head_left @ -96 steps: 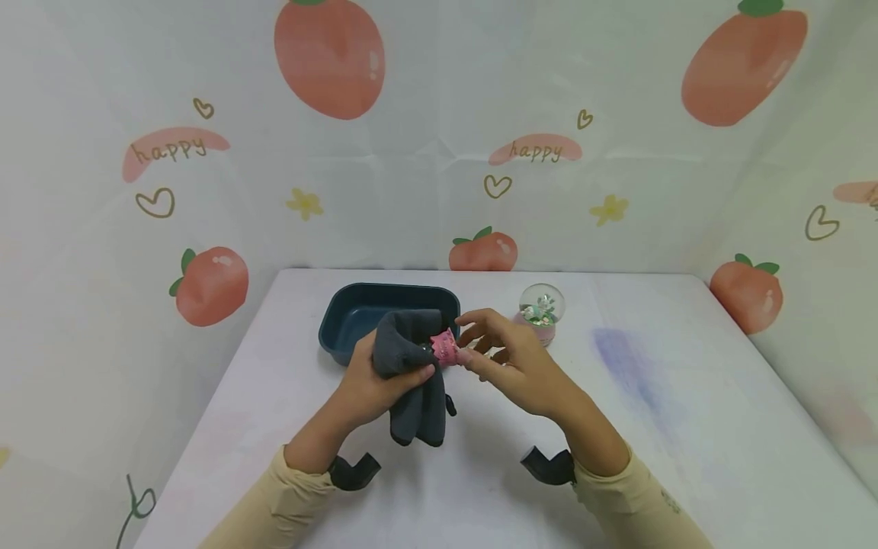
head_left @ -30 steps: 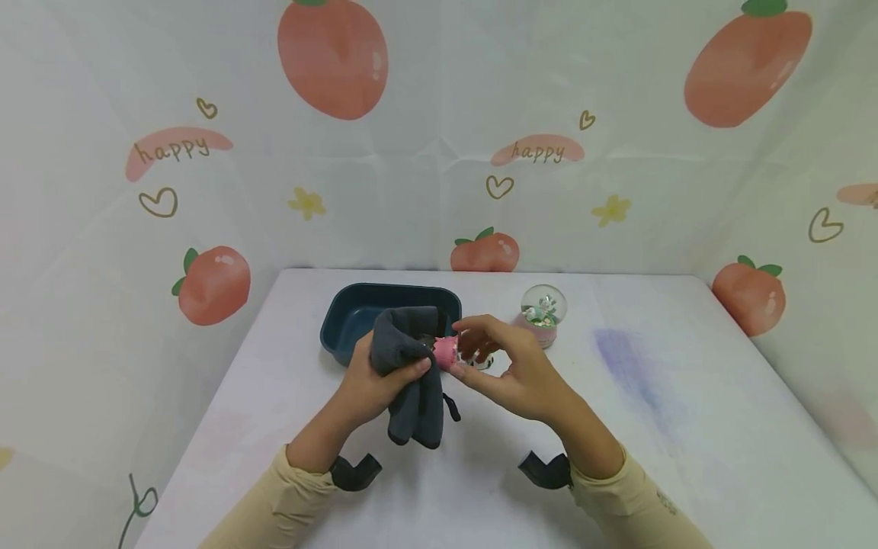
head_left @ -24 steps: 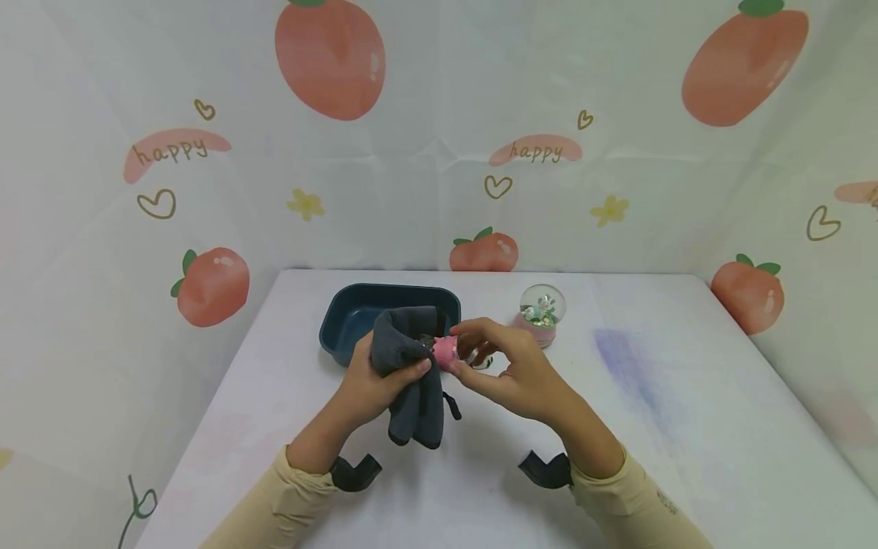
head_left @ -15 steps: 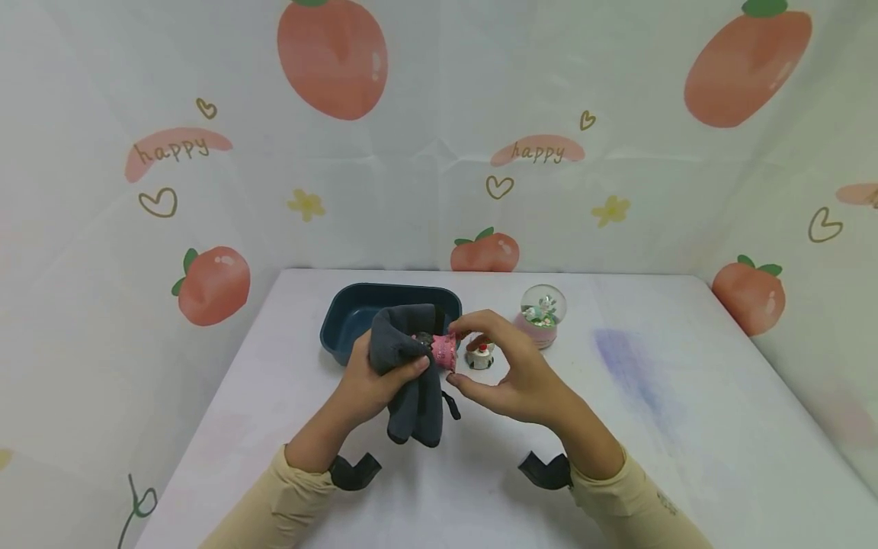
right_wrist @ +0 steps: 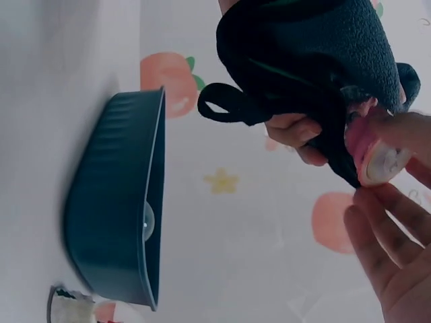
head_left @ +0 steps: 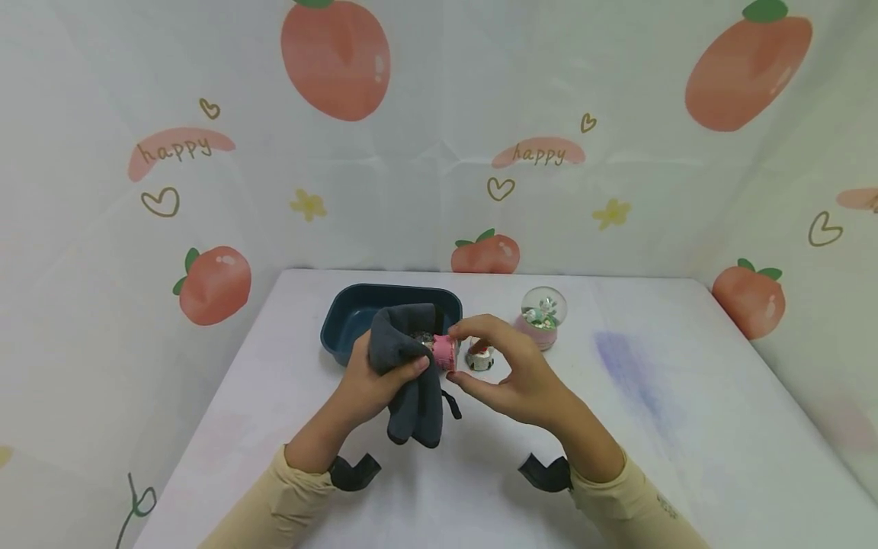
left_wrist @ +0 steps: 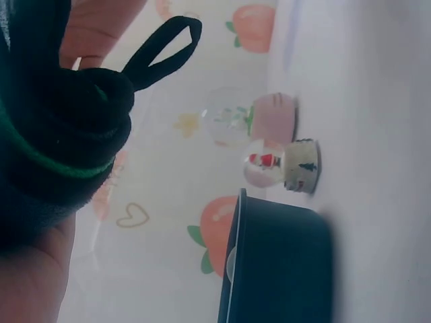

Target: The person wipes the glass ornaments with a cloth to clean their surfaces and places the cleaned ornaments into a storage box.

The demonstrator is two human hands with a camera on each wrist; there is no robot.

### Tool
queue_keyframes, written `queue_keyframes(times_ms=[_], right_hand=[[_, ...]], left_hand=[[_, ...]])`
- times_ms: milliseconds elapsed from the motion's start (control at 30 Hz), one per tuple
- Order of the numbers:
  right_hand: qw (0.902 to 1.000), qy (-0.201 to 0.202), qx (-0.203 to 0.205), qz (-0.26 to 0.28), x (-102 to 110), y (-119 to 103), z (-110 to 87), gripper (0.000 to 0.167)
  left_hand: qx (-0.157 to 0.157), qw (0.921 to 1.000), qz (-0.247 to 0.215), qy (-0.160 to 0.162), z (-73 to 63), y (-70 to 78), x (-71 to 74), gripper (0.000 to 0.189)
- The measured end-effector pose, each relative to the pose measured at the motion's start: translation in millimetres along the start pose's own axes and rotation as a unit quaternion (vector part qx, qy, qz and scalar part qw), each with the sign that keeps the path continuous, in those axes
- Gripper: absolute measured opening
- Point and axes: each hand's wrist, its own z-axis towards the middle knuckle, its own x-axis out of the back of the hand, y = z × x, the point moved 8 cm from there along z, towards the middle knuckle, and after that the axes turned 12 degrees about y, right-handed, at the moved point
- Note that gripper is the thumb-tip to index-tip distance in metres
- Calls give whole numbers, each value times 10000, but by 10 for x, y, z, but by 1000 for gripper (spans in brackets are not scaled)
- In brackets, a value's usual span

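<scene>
My left hand (head_left: 370,385) grips a dark grey towel (head_left: 414,415) that wraps round the dome of a small snow globe. The globe's pink base (head_left: 445,352) sticks out of the folds to the right, its round pale underside (right_wrist: 387,163) showing in the right wrist view. With thumb and fingertips, my right hand (head_left: 521,371) holds this base at its edge. The towel hides most of the dome; a black hanging loop (left_wrist: 165,54) dangles from the cloth. Both hands are raised above the table, in front of the dark blue bin.
The dark blue bin (head_left: 350,339) stands at the back left, with a clear dome (right_wrist: 148,221) inside. Right of it are a small white-based snow globe (head_left: 480,358) and, farther back, a larger pink-based snow globe (head_left: 542,320). A printed curtain (head_left: 425,198) hangs behind the table.
The pink base has turned within the towel, and my right fingertips have shifted along its edge. The small white-based snow globe, earlier hidden behind my right hand, now shows between thumb and fingers.
</scene>
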Motion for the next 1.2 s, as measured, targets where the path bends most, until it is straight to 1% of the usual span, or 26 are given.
queue_keyframes(times_ms=[67, 100, 167, 233, 300, 367, 400, 467, 633, 733, 833, 933, 1000, 1100, 1200], right_hand=[[9999, 14, 125, 40, 2, -24, 16, 58], [9999, 20, 116, 24, 4, -27, 18, 59], [9999, -23, -128, -3, 6, -2, 13, 61], [9986, -117, -503, -78, 1, 42, -6, 60], [9963, -204, -818, -149, -5, 78, -28, 54], [9946, -269, -975, -218, -12, 101, -44, 47], [9946, -277, -970, -247, -13, 101, -46, 45], [9963, -231, -793, -224, -15, 83, -38, 44], [10000, -25, -3, 55, -20, -17, 7, 51], [9997, 51, 196, 104, -19, -48, 18, 52], [9999, 99, -63, -25, -5, -16, 2, 53], [9986, 102, -490, -165, 5, 42, -22, 48], [9976, 76, -662, -202, 2, 71, -30, 44], [9979, 54, -628, -119, -12, 72, -20, 43], [9995, 69, -306, 17, -23, 34, -3, 47]], left_hand=[[-16, 10000, -1, 13, 6, 3, 6, 51], [-18, 10000, 8, 14, 8, 7, 7, 51], [11, 10000, 32, 14, 8, 4, 6, 51], [39, 10000, 35, -1, 4, 6, 2, 50], [62, 10000, 57, -7, -1, 5, -2, 51], [86, 9999, 57, -7, -7, 3, -5, 51], [94, 9999, 50, -10, -8, -3, -7, 51], [101, 9999, 92, 8, -7, -20, -4, 52], [116, 9999, 96, 72, 6, -50, 15, 53], [121, 9999, 45, 92, 11, -41, 21, 53], [128, 9999, 11, 58, 10, -21, 16, 54], [99, 9999, -65, 8, 8, -1, 3, 55], [95, 9999, -72, -9, 7, 5, -1, 56], [105, 9999, -36, -6, 9, 7, 1, 57], [145, 9999, 46, 14, 9, 3, 9, 56]])
